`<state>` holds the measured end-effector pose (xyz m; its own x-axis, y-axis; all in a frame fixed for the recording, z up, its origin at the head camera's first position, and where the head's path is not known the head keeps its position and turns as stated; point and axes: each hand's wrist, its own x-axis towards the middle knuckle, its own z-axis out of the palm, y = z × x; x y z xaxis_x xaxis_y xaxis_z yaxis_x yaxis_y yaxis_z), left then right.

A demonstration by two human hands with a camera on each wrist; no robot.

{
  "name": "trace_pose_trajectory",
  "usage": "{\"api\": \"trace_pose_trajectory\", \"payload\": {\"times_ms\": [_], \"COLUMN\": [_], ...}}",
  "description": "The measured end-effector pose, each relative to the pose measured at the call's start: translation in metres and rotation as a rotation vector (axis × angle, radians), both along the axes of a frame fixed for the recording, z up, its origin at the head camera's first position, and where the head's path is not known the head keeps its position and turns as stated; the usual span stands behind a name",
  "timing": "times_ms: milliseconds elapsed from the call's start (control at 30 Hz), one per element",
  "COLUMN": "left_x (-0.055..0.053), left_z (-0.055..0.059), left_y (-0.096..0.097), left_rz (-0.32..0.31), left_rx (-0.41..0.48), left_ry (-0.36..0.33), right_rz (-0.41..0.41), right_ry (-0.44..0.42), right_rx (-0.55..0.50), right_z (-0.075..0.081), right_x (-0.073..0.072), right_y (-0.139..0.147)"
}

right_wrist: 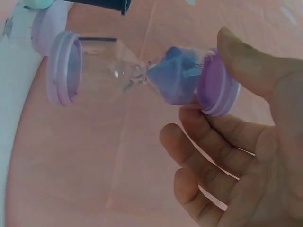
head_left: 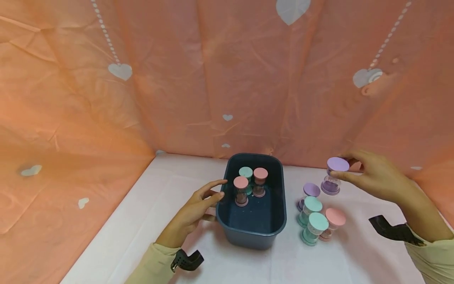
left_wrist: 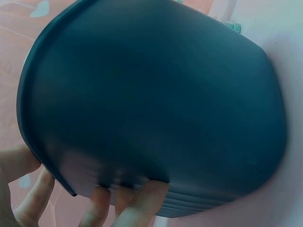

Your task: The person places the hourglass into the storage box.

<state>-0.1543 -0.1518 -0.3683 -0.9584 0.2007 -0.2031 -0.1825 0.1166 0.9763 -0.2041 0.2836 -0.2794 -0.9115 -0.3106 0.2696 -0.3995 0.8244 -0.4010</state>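
Observation:
At the right of the head view my right hand (head_left: 379, 175) pinches a purple-capped hourglass (head_left: 332, 185) by its top cap, raised near the others on the table. The right wrist view shows this hourglass (right_wrist: 177, 78) between thumb and fingers. My left hand (head_left: 196, 205) holds the left side of a dark blue bin (head_left: 248, 238), its thumb and index at the rim and other fingers against the outer wall. Inside the bin stand one mint hourglass (head_left: 246, 172) and two pink ones, a nearer one (head_left: 241, 183) and a farther one (head_left: 260, 174).
Right of the bin, a purple hourglass (head_left: 311, 190), two mint ones, one behind (head_left: 313, 204) and one in front (head_left: 318, 222), and a pink one (head_left: 335, 217) cluster on the white table (head_left: 134, 221). An orange cloth with hearts (head_left: 227, 79) hangs behind.

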Motion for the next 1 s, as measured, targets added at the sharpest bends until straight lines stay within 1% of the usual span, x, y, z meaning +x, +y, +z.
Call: {"api": "trace_pose_trajectory", "payload": {"times_ms": [100, 233, 433, 533, 667, 767, 1000], "left_x": [0.000, -0.001, -0.001, -0.001, -0.001, -0.002, -0.002], "left_z": [0.000, 0.000, -0.001, -0.001, -0.001, -0.002, -0.002], "left_y": [0.000, 0.000, 0.000, 0.000, 0.000, 0.000, 0.000], "left_rz": [0.001, -0.001, 0.002, 0.001, -0.002, -0.006, 0.012], "left_rx": [0.005, 0.007, 0.011, 0.010, 0.016, 0.020, 0.013], "left_ry": [0.000, 0.001, -0.006, -0.004, -0.004, -0.006, -0.013], "right_rz": [0.029, 0.019, 0.007, 0.018, 0.000, -0.026, 0.024], "right_ry": [0.015, 0.030, 0.033, 0.038, 0.024, -0.007, -0.040], "right_rx": [0.062, 0.087, 0.061, 0.048, 0.001, -0.042, -0.072], "right_z": [0.012, 0.023, 0.031, 0.034, 0.039, 0.042, 0.047], "right_x": [0.001, 0.002, 0.002, 0.003, 0.007, 0.012, 0.013], "right_y": [-0.007, -0.014, -0.022, -0.027, -0.036, -0.044, -0.066]}}
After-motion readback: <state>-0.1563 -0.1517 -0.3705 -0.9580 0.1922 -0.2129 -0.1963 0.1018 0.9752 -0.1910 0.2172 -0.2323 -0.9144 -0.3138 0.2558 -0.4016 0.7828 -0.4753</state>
